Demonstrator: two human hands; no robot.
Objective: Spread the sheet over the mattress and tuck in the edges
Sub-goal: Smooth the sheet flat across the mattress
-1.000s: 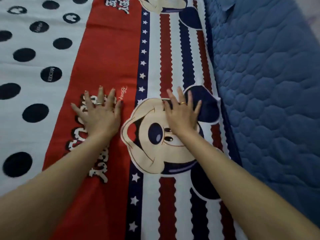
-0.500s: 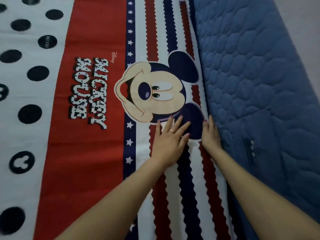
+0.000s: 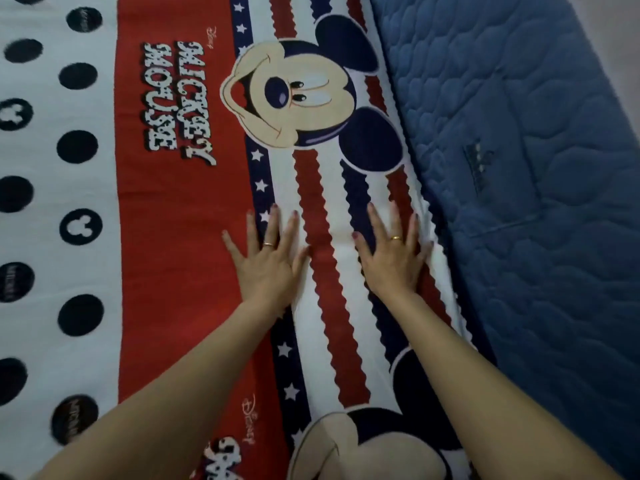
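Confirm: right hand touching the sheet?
Touching. Head view shows the right hand pressed flat, fingers spread, on the sheet near its edge.

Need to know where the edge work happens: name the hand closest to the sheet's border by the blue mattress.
The right hand; it presses flat beside the sheet edge, while the left hand lies farther inward.

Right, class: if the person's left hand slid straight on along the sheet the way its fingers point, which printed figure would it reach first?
The left hand lies flat on the sheet, fingers pointing up the star stripe. Straight ahead it would probably first reach the cartoon mouse face.
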